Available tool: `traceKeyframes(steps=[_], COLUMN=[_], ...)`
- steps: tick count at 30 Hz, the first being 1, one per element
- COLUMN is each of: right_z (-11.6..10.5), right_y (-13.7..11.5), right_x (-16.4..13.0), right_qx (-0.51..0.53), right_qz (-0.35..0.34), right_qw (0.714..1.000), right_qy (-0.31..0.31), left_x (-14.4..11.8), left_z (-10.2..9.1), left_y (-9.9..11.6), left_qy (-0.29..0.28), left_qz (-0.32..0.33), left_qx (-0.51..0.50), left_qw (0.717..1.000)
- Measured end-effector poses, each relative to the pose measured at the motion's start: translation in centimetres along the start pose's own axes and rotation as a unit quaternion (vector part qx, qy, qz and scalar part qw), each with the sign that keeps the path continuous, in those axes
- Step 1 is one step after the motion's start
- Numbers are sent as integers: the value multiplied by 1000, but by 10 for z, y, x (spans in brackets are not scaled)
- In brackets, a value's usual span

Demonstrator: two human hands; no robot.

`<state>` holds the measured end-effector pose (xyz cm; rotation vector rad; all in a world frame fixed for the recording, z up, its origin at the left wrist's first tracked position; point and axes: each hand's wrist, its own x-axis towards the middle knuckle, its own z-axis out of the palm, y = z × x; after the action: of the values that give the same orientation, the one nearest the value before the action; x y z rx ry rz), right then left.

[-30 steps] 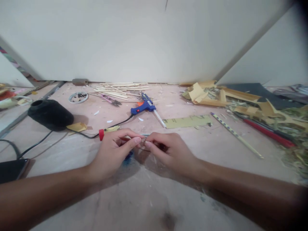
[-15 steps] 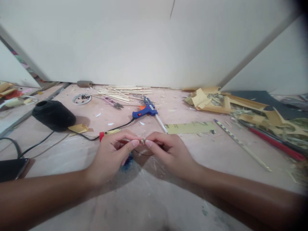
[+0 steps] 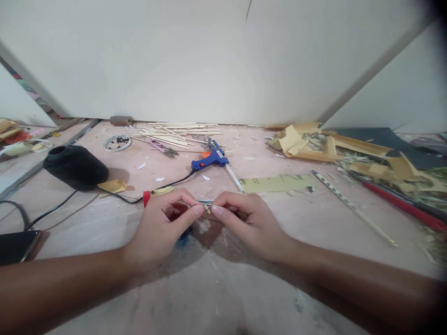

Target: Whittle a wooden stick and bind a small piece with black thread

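My left hand [image 3: 162, 225] and my right hand [image 3: 249, 225] meet at the fingertips above the middle of the work surface. Each is closed in a pinch of thumb and forefinger. In the narrow gap between the tips shows a small straw-coloured piece [image 3: 207, 209]. A thin dark cord [image 3: 213, 219] hangs in a shallow curve below it; my fingers seem to pinch this cord, though its ends are hidden. Just beyond the hands lies a blue glue gun [image 3: 211, 160] with a clear glue stick [image 3: 233, 177] in its back. Something red [image 3: 146, 197] peeks out behind my left hand.
At the left are a black thread cone [image 3: 75, 167] and a phone [image 3: 17, 246]. Thin wooden sticks [image 3: 174, 132], pliers [image 3: 167, 150] and a round lid [image 3: 117, 143] with dark bits lie behind. Sandpaper [image 3: 277, 183], a patterned stick [image 3: 352, 207] and cardboard scraps [image 3: 328, 149] occupy the right.
The fingertips have drawn slightly apart, and more of the straw-coloured piece shows between them. The cord's curve below looks shallower. Both hands stay in nearly the same place.
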<state>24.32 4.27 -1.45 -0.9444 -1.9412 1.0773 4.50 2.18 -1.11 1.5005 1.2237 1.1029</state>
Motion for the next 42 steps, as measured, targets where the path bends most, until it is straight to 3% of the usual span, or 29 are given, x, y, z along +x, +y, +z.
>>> traceKeyframes(steps=[6, 11, 17, 20, 25, 30, 42], right_z=[1, 4, 6, 5, -3, -9, 7], right_y=[-3, 0, 4, 7, 20, 29, 13], right_x=[-1, -2, -1, 4, 24, 47, 19], right_qx=[-19, -48, -95, -114, -163, -195, -102], right_qz=[-4, -19, 10, 22, 16, 5, 28], right_qw=[1000, 999, 995, 993, 987, 981, 994], right_qy=[-25, -9, 6, 3, -2, -1, -7], left_x=[-2, -4, -1, 8, 37, 57, 21], left_z=[-1, -2, 0, -1, -5, -10, 0], left_y=[-1, -4, -3, -2, -6, -10, -11], left_qy=[-10, -4, 4, -24, -55, -48, -18], left_qz=[-7, -1, -13, -23, 21, 46, 6], left_qx=[18, 50, 58, 79, 112, 140, 62], left_qw=[1000, 999, 998, 996, 992, 988, 998])
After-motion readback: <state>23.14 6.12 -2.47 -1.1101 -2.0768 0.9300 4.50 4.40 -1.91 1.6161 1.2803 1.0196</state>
